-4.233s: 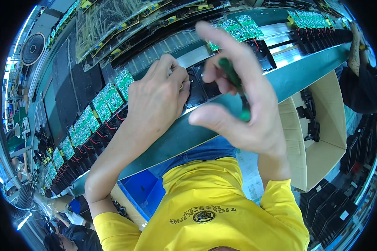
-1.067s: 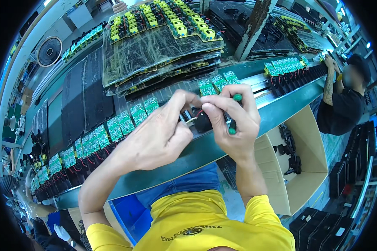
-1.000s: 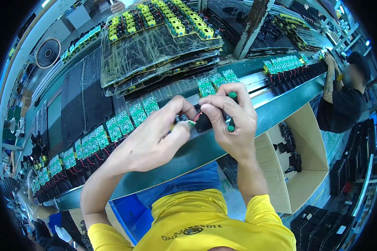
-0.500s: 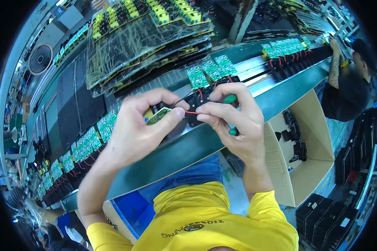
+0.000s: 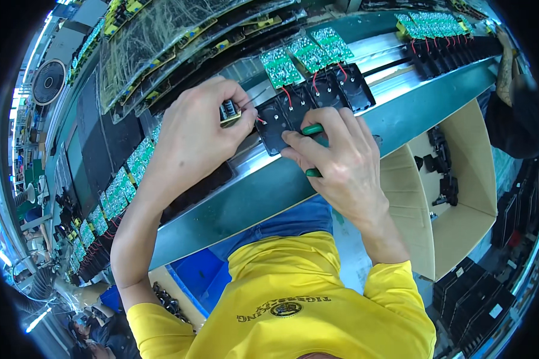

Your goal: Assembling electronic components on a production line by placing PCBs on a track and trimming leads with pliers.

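Note:
My left hand [image 5: 200, 131] is closed around a small circuit board [image 5: 230, 112], its fingertips pinched near a short red wire [image 5: 260, 121]. The wire reaches the nearest black plastic case [image 5: 270, 128]. My right hand [image 5: 341, 158] is closed, with a two-handled green tool [image 5: 312, 128] tucked in the palm; its working end is hidden. The right thumb and index finger rest at the lower part of the cases. Beside that case, more black cases [image 5: 354, 90] stand in a row, wired in red to green circuit boards [image 5: 281, 67].
Stacked dark sheets [image 5: 161, 66] carrying yellow parts rise behind my left hand. Another row of green boards [image 5: 132, 157] runs down the left. An open cardboard box [image 5: 401, 209] with black parts stands right of the green bench edge [image 5: 239, 224]. A co-worker's arm [image 5: 505, 75] is at far right.
My fingertips were together at the red wire; now the right ones have parted from it and moved down to the black cases. The view has shifted too.

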A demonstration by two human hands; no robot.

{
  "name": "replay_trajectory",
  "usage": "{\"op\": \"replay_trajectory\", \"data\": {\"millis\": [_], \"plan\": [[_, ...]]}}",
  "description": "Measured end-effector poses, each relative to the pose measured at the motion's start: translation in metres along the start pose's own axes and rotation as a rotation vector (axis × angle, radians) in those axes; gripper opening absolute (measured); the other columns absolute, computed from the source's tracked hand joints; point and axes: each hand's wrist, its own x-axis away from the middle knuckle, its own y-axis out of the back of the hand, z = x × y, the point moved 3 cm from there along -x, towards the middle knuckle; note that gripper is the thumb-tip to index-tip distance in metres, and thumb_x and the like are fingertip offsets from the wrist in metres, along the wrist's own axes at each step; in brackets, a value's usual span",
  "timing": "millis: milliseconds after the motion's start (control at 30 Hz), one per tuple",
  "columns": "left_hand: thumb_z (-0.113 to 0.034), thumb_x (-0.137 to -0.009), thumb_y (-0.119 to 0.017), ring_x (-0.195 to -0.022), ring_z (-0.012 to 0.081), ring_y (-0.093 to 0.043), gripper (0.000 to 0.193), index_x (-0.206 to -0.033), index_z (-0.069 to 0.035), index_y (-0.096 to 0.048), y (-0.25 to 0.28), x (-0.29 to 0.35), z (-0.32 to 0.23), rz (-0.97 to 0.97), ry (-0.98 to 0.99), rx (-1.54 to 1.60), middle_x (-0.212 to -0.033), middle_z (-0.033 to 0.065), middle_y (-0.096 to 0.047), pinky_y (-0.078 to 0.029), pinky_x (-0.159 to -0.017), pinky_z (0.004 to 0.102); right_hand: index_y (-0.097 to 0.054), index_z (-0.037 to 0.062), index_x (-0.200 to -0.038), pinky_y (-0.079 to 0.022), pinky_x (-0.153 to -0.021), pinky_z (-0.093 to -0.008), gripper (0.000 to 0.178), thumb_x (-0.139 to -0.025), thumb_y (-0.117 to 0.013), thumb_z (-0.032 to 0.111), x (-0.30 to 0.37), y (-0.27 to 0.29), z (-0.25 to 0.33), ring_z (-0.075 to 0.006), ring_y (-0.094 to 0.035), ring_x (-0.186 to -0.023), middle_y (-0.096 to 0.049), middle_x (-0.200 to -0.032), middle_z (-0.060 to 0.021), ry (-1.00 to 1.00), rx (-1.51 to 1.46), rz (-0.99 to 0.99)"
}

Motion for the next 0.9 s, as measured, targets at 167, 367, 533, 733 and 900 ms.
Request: {"op": "replay_trajectory", "data": {"millis": [167,367,533,733,900], "plan": [[-0.009,-0.096,-0.079,-0.081,0.0216,-0.065,0.01,-0.099,0.0,-0.077,-0.001,0.0,-0.001,0.008,0.038,-0.003,-0.095,0.0055,-0.077,-0.053,-0.077,0.0329,-0.091,0.0143,-0.107,-0.053,-0.085,-0.0374,0.022,-0.086,-0.097,0.018,0.002,-0.005,-0.002,-0.0219,-0.061,-0.094,-0.069,-0.116,-0.0019,-0.003,-0.035,-0.018],[-0.009,-0.096,-0.079,-0.08,0.0223,-0.065,0.01,-0.099,0.0,-0.077,-0.005,0.0,0.002,-0.026,-0.022,-0.059,-0.094,0.0052,-0.077,-0.053,-0.076,0.0343,-0.091,0.0141,-0.105,-0.054,-0.085,-0.0372,0.02,-0.086,-0.097,0.018,0.003,-0.005,-0.002,-0.0219,-0.06,-0.093,-0.069,-0.116,-0.0019,-0.009,-0.055,-0.026],[-0.008,-0.096,-0.079,-0.079,0.0228,-0.065,0.009,-0.099,0.0,-0.077,-0.007,0.0,0.002,-0.04,-0.052,-0.087,-0.094,0.0058,-0.077,-0.053,-0.076,0.035,-0.091,0.014,-0.105,-0.054,-0.086,-0.0371,0.019,-0.087,-0.097,0.018,0.003,-0.005,-0.002,-0.0216,-0.06,-0.092,-0.069,-0.116,-0.0018,-0.017,-0.055,-0.02],[-0.008,-0.095,-0.079,-0.079,0.0245,-0.065,0.009,-0.098,0.0,-0.077,-0.01,0.0,0.0,-0.041,-0.078,-0.111,-0.094,0.0068,-0.077,-0.054,-0.077,0.0359,-0.092,0.014,-0.105,-0.054,-0.085,-0.0368,0.019,-0.087,-0.097,0.018,0.003,-0.005,-0.003,-0.0208,-0.059,-0.09,-0.069,-0.116,-0.0017,-0.015,-0.054,-0.02],[-0.007,-0.094,-0.079,-0.08,0.0261,-0.066,0.009,-0.098,0.0,-0.077,-0.006,-0.001,-0.006,-0.048,-0.087,-0.124,-0.094,0.0073,-0.077,-0.055,-0.079,0.0368,-0.092,0.0139,-0.105,-0.053,-0.084,-0.0361,0.019,-0.087,-0.098,0.018,0.003,-0.005,-0.003,-0.0203,-0.058,-0.089,-0.069,-0.116,-0.0013,-0.02,-0.058,-0.013]]}}
